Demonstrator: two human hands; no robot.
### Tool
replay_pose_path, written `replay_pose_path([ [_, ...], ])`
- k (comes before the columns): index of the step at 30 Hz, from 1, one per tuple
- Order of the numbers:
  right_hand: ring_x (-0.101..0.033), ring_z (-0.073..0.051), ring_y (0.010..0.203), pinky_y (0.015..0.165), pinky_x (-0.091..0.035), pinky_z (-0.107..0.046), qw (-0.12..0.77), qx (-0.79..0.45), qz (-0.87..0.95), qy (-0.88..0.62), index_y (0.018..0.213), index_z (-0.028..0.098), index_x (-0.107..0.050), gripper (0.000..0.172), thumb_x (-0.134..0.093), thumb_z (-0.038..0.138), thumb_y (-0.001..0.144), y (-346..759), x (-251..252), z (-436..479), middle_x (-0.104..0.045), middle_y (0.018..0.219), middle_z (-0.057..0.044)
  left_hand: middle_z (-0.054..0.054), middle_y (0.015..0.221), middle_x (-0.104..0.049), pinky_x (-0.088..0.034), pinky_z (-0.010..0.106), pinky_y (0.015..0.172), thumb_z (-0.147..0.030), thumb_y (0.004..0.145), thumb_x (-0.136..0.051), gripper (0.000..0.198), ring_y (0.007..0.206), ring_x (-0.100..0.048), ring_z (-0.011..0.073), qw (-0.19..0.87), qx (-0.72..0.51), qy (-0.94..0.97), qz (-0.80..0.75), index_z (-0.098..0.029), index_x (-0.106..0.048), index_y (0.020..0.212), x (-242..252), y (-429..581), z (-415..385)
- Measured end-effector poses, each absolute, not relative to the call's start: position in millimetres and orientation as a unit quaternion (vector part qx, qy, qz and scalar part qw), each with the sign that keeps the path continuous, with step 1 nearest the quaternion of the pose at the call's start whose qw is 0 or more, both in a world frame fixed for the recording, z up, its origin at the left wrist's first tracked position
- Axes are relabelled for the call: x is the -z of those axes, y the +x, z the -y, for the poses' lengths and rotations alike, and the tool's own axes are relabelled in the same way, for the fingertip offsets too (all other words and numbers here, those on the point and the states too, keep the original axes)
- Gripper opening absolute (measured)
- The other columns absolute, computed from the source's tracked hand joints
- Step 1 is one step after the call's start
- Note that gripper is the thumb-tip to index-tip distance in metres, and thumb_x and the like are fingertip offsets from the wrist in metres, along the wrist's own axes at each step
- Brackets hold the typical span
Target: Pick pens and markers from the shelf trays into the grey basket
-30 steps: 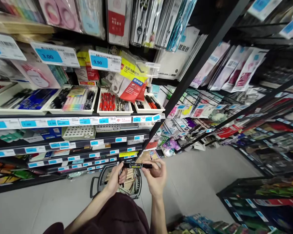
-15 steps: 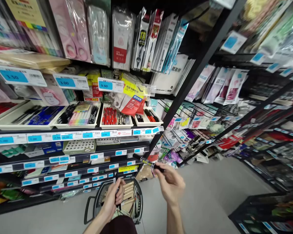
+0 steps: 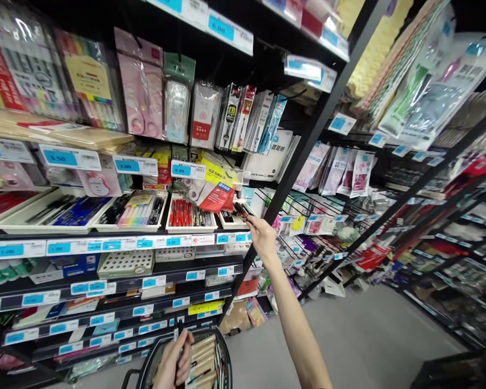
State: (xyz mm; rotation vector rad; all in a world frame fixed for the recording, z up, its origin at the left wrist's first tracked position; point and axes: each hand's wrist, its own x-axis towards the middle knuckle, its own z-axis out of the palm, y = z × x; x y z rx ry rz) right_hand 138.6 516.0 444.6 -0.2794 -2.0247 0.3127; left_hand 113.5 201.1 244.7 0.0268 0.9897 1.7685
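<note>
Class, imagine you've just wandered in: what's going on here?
At a stationery shelf, the person's right hand pinches a dark marker at the rightmost white tray. The left hand, lower down, grips a dark pen-like item by a basket holding tan items.

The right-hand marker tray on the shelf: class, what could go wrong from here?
Black marker: pinched by the right hand at the white tray, it might nudge loose markers over the low rim.
Tape packet: it hangs close to that hand, so a sideways sweep could knock it.
Pen: if the left hand loosens, it could drop into the basket.
</note>
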Motion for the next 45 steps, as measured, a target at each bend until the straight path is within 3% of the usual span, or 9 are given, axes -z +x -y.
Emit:
replay_pose_path([
  [6, -0.062, -0.026, 0.103, 0.089, -0.055, -0.040, 0.395, -0.046, 0.912, -0.096, 0.109, 0.020, -0.074, 0.031, -0.047, 0.017, 0.095, 113, -452, -532, -0.072, 0.116, -0.010, -0.010, 0.043, -0.032, -0.017, 0.019, 0.034, -0.071, 0.062, -0.075, 0.058, 0.032, -0.020, 0.0029, 0.526, -0.743, -0.017, -0.414, -0.020, -0.048, 0.071, -228, 111, -204],
  [14, -0.062, -0.025, 0.105, 0.090, -0.053, -0.037, 0.314, -0.061, 0.940, -0.115, 0.108, 0.018, -0.075, 0.025, -0.055, 0.018, 0.092, 102, -465, -534, -0.072, 0.115, -0.010, -0.009, 0.041, -0.036, -0.022, 0.020, 0.033, -0.069, 0.058, -0.078, 0.058, 0.030, -0.027, 0.0053, 0.565, -0.717, 0.018, -0.408, -0.021, -0.048, 0.071, -226, 108, -213],
  [17, -0.064, -0.026, 0.103, 0.091, -0.052, -0.037, 0.315, -0.058, 0.938, -0.132, 0.101, 0.015, -0.077, 0.023, -0.056, 0.013, 0.090, 100, -465, -535, -0.074, 0.109, -0.012, -0.009, 0.042, -0.039, -0.023, 0.020, 0.034, -0.067, 0.059, -0.079, 0.058, 0.032, -0.026, 0.0044, 0.567, -0.721, 0.012, -0.397, -0.021, -0.048, 0.072, -227, 112, -214],
  [23, -0.069, -0.026, 0.092, 0.086, -0.052, -0.034, 0.391, -0.073, 0.882, -0.254, 0.092, 0.017, -0.079, 0.017, -0.062, 0.018, 0.087, 95, -459, -530, -0.076, 0.091, -0.012, -0.010, 0.041, -0.033, -0.014, 0.018, 0.033, -0.073, 0.061, -0.074, 0.060, 0.030, -0.022, 0.0033, 0.551, -0.727, 0.000, -0.410, -0.020, -0.048, 0.072, -208, 114, -219],
  [30, -0.069, -0.028, 0.089, 0.076, -0.051, -0.032, 0.244, -0.001, 0.906, -0.346, 0.094, 0.016, -0.076, 0.021, -0.056, 0.021, 0.090, 80, -481, -512, -0.073, 0.090, -0.014, -0.011, 0.040, -0.029, -0.015, 0.019, 0.032, -0.075, 0.055, -0.076, 0.062, 0.030, -0.019, 0.0032, 0.549, -0.722, -0.021, -0.421, -0.020, -0.052, 0.071, -190, 109, -224],
  [35, -0.067, -0.029, 0.093, 0.080, -0.049, -0.034, 0.222, 0.025, 0.908, -0.355, 0.098, 0.014, -0.073, 0.026, -0.048, 0.015, 0.092, 75, -488, -505, -0.071, 0.096, -0.017, -0.010, 0.044, -0.031, -0.015, 0.018, 0.033, -0.073, 0.061, -0.073, 0.060, 0.032, -0.020, 0.0025, 0.532, -0.738, -0.036, -0.413, -0.019, -0.053, 0.074, -203, 111, -219],
  [45, -0.066, -0.029, 0.097, 0.081, -0.050, -0.034, 0.173, 0.037, 0.918, -0.355, 0.102, 0.014, -0.071, 0.024, -0.052, 0.016, 0.088, 72, -490, -518, -0.071, 0.099, -0.016, -0.010, 0.044, -0.031, -0.014, 0.018, 0.035, -0.073, 0.060, -0.074, 0.060, 0.032, -0.020, 0.0016, 0.532, -0.731, -0.041, -0.425, -0.018, -0.055, 0.073, -209, 111, -220],
])
